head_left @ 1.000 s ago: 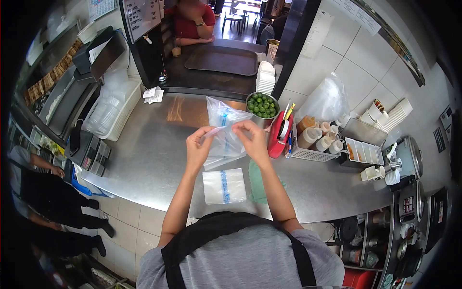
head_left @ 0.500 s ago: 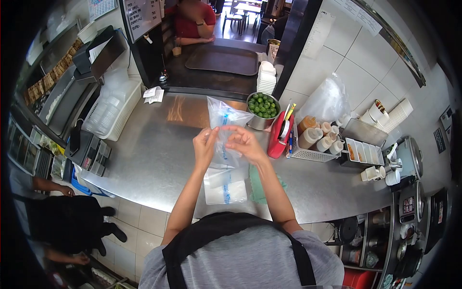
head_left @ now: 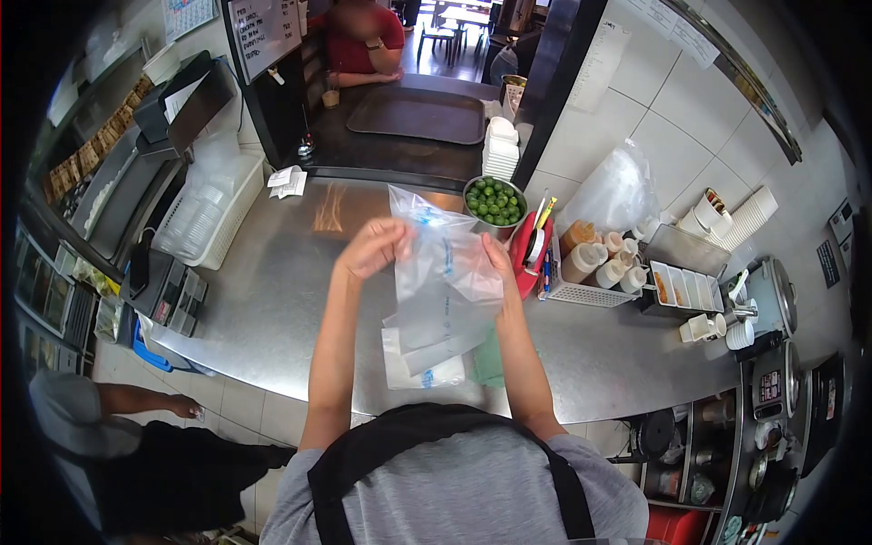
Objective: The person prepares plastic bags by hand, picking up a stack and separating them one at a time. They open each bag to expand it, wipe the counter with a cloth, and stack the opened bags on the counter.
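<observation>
A clear plastic bag (head_left: pixel 445 291) with blue print is spread between my two hands over the steel counter (head_left: pixel 272 300). My left hand (head_left: pixel 377 245) pinches the bag's upper left side, fingers closed. At its upper right edge, my right hand (head_left: pixel 497 254) grips the plastic. Beneath the bag's lower end lies a stack of flat plastic bags (head_left: pixel 400 368), partly covered. A green cloth (head_left: pixel 490 361) rests beside the stack, near my right forearm.
A metal bowl of green limes (head_left: pixel 495 202), a red tape dispenser (head_left: pixel 525 245) and a basket of bottles (head_left: pixel 590 292) stand at the right. White basket (head_left: pixel 232 213) at left. A person in red (head_left: pixel 377 45) sits beyond the tray (head_left: pixel 418 116); a co-worker (head_left: pixel 136 454) is at lower left.
My hands have moved apart, the left one leftward and up, and the bag has been spread wider between them. The co-worker at lower left has shifted, with head and outstretched arm now showing.
</observation>
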Action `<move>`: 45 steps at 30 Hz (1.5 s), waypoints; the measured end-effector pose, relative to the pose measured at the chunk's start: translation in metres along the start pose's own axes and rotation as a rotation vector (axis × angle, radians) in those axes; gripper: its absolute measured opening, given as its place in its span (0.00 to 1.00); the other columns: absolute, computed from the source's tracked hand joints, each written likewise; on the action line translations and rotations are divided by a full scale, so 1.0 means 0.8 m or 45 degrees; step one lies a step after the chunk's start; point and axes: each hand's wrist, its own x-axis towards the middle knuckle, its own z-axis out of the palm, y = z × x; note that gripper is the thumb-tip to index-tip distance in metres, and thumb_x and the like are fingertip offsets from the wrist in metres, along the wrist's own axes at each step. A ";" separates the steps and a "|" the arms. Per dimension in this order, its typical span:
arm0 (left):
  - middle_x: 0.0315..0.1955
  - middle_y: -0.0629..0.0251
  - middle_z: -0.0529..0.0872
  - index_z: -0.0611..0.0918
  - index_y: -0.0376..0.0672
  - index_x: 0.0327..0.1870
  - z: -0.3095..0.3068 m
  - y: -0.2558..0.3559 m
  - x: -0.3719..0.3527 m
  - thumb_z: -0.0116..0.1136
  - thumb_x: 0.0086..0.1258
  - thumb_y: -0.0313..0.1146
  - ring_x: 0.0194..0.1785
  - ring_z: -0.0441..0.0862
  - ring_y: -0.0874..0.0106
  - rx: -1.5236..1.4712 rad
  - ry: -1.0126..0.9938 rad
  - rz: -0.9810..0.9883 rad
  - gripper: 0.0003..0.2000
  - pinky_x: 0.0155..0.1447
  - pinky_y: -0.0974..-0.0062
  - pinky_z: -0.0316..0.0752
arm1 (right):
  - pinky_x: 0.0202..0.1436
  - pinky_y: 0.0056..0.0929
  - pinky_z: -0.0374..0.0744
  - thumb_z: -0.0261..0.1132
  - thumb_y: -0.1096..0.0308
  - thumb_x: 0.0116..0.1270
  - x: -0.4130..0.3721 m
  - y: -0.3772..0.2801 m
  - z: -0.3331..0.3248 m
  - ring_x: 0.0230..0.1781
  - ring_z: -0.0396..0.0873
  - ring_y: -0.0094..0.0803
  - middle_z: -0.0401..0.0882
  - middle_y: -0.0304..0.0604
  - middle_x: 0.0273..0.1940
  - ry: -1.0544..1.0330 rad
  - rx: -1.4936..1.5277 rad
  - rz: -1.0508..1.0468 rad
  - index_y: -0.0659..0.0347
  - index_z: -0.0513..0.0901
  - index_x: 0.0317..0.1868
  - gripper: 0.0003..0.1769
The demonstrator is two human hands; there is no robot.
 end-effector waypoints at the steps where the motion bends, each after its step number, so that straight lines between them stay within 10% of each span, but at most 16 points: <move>1: 0.22 0.70 0.79 0.80 0.38 0.33 0.003 0.020 0.008 0.52 0.67 0.34 0.25 0.75 0.82 0.073 0.031 0.019 0.09 0.29 0.85 0.69 | 0.33 0.16 0.73 0.59 0.65 0.64 0.001 -0.009 0.013 0.30 0.75 0.17 0.78 0.34 0.32 -0.006 -0.086 -0.107 0.60 0.78 0.36 0.08; 15: 0.23 0.75 0.74 0.75 0.44 0.30 -0.046 -0.098 0.036 0.46 0.69 0.30 0.24 0.68 0.86 0.465 0.728 -0.118 0.06 0.25 0.87 0.62 | 0.42 0.22 0.73 0.56 0.71 0.59 0.050 0.118 -0.070 0.38 0.74 0.23 0.76 0.37 0.40 0.311 -1.423 -0.553 0.62 0.75 0.43 0.11; 25: 0.31 0.66 0.79 0.71 0.47 0.43 -0.088 -0.163 0.009 0.49 0.64 0.22 0.31 0.79 0.78 -0.702 0.531 0.082 0.09 0.31 0.81 0.78 | 0.45 0.30 0.73 0.55 0.66 0.61 0.048 0.118 -0.064 0.42 0.74 0.27 0.75 0.40 0.43 0.365 -1.240 -0.151 0.59 0.73 0.46 0.13; 33: 0.37 0.63 0.80 0.71 0.45 0.46 -0.083 -0.179 -0.010 0.50 0.61 0.22 0.35 0.80 0.71 -0.321 0.701 -0.174 0.13 0.35 0.75 0.78 | 0.48 0.36 0.73 0.54 0.62 0.63 0.056 0.132 -0.046 0.45 0.74 0.30 0.74 0.43 0.45 0.446 -1.066 0.065 0.58 0.72 0.48 0.15; 39: 0.41 0.62 0.79 0.69 0.43 0.52 -0.091 -0.190 -0.014 0.53 0.64 0.29 0.42 0.79 0.68 0.675 0.584 -0.244 0.15 0.43 0.69 0.76 | 0.50 0.40 0.73 0.53 0.59 0.65 0.033 0.136 -0.043 0.47 0.74 0.32 0.73 0.45 0.47 0.459 -0.715 0.289 0.57 0.71 0.50 0.16; 43: 0.50 0.60 0.75 0.65 0.39 0.59 -0.059 -0.142 -0.063 0.53 0.65 0.44 0.55 0.71 0.67 -0.746 0.514 -0.001 0.25 0.57 0.64 0.66 | 0.47 0.43 0.74 0.53 0.55 0.66 -0.011 0.115 -0.046 0.45 0.74 0.33 0.68 0.46 0.51 0.595 -0.327 0.386 0.55 0.68 0.53 0.20; 45: 0.56 0.59 0.69 0.63 0.38 0.60 -0.041 -0.133 -0.111 0.51 0.64 0.52 0.61 0.64 0.68 -0.882 0.273 -0.026 0.31 0.63 0.67 0.58 | 0.47 0.38 0.73 0.55 0.56 0.65 -0.042 0.092 -0.032 0.48 0.71 0.32 0.66 0.42 0.51 0.742 -0.410 0.267 0.57 0.65 0.55 0.22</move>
